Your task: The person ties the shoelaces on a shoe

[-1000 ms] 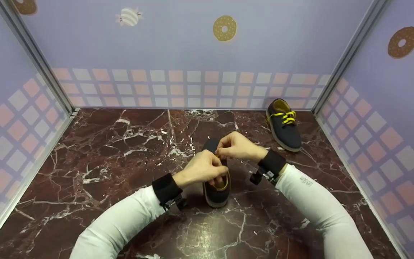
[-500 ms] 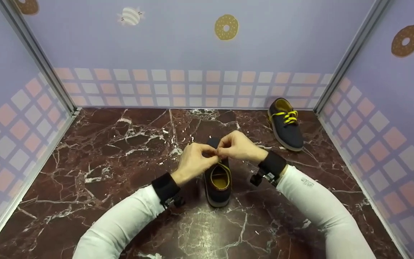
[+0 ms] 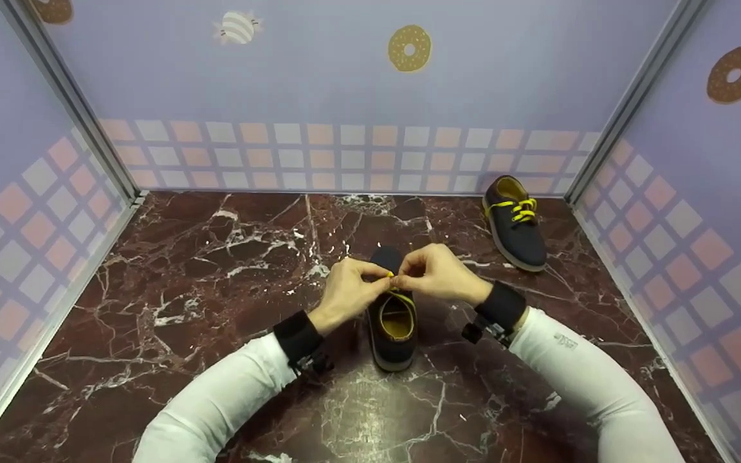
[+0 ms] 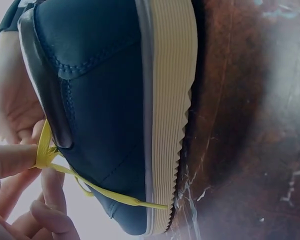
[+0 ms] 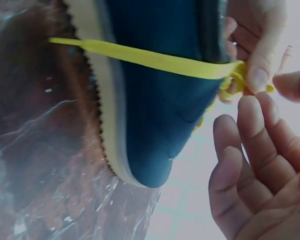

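Observation:
A dark low-cut shoe (image 3: pixel 393 357) with a yellow lining stands on the marbled surface, toe pointing away. Its yellow lace (image 5: pixel 160 62) crosses the side of the shoe, one end hanging down near the sole. Above the tongue, my left hand (image 3: pixel 348 289) pinches the lace where it forms a small loop, thumb and forefinger together. My right hand (image 3: pixel 441 276) is close on the other side, its thumb and fingers apart around a short lace bit that pokes out of the left hand's pinch. The left wrist view shows the lace (image 4: pixel 115 195) running down the opposite side.
A matching shoe (image 3: pixel 517 241) with a tied yellow lace stands at the back right, near the wall. Patterned lilac panels (image 3: pixel 319 83) enclose the back and both sides. Small white flecks lie on the dark red marbled surface (image 3: pixel 216 302).
My left hand has risen from the shoe's opening to the lace above the tongue. The right hand has drawn slightly to the right, its fingers parting, and a yellow bit now shows between the hands.

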`<state>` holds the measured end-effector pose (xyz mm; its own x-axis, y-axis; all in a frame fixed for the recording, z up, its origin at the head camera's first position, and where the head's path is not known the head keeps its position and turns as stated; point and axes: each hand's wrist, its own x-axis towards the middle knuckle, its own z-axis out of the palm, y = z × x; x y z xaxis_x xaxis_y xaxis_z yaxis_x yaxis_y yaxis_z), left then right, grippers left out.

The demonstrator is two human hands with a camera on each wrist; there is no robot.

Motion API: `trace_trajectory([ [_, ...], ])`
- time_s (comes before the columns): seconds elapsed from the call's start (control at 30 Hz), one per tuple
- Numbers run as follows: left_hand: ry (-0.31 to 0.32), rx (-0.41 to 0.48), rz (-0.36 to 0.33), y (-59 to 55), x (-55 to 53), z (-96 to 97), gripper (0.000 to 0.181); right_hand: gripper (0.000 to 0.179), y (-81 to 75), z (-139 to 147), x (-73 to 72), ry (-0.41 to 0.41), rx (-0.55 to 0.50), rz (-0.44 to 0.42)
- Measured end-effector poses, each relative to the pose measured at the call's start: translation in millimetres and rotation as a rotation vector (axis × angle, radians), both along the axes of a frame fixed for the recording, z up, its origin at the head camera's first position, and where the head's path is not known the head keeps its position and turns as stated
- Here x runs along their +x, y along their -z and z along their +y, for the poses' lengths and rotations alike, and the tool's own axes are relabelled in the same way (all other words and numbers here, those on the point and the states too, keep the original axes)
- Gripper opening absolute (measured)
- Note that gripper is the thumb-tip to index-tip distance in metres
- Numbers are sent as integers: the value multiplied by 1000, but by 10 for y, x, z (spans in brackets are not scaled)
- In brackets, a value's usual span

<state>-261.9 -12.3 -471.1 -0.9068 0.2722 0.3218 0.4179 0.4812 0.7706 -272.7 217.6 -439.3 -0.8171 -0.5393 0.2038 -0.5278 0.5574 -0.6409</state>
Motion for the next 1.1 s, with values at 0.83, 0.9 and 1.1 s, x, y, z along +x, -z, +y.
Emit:
trace_trajectory([
  [0.83, 142, 473, -645, 23, -84, -22, 17, 7, 133, 42, -5, -23, 76, 71],
  [0.9, 144, 478, -661, 22, -89, -20, 17, 6, 133, 33, -7, -18, 70, 91],
  [1.1, 160, 525, -690, 19, -89, -14, 11, 6, 136, 19, -24, 12, 76, 143],
])
